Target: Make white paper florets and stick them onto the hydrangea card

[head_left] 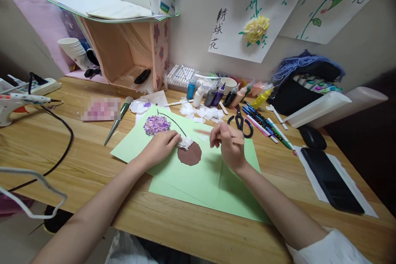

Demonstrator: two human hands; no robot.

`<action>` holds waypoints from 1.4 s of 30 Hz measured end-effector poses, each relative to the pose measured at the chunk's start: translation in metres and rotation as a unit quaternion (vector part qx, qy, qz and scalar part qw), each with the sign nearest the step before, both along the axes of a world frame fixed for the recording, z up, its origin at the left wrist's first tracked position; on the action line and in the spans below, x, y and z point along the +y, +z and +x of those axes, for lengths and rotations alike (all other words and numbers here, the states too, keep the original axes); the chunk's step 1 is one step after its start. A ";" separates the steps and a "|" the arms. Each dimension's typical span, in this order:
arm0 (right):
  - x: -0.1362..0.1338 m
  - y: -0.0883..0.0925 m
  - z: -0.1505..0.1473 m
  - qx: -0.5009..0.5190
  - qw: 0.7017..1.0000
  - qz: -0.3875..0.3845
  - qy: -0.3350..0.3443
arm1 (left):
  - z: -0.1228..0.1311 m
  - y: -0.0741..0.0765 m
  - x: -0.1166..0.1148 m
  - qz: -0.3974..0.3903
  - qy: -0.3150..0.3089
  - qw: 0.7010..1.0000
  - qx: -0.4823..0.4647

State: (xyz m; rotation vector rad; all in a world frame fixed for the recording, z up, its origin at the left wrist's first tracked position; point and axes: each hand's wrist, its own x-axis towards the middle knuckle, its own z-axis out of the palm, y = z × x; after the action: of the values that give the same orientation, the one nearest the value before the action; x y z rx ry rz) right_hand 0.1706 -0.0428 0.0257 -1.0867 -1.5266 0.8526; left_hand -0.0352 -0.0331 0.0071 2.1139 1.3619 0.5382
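Note:
My left hand (pixel 162 145) lies palm down on light green paper (pixel 198 187), its fingertips beside crumpled white tissue (pixel 186 143). That tissue sits at the top edge of a round brown paper shape (pixel 189 156). Farther up the sheet is a purple flower head (pixel 156 125) of small petals, with a dark curved stem line (pixel 173 121) running down toward the tissue. Raised over the right side of the paper, my right hand (pixel 229 145) is closed around a slim wooden craft stick (pixel 204 132), whose outline is blurred. Its tip points left, above the sheet.
Paint bottles (pixel 210 95), white scraps (pixel 202 112) and black-handled scissors (pixel 239 123) lie behind the paper. Pens (pixel 262 121) and a phone (pixel 332 179) are at right. A brush (pixel 119 119), a glue gun (pixel 18 105) and its black cable (pixel 70 132) occupy the left.

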 end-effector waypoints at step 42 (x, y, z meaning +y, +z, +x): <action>0.013 -0.029 0.012 0.180 0.983 -0.018 0.034 | 0.031 0.008 -0.017 -0.001 0.041 0.972 -0.233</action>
State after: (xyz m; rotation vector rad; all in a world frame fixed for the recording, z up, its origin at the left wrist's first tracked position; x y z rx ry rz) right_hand 0.1827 -0.0297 -0.0032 -0.8543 -1.2535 1.0636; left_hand -0.0039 -0.0498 0.0150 1.7801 1.1749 0.9942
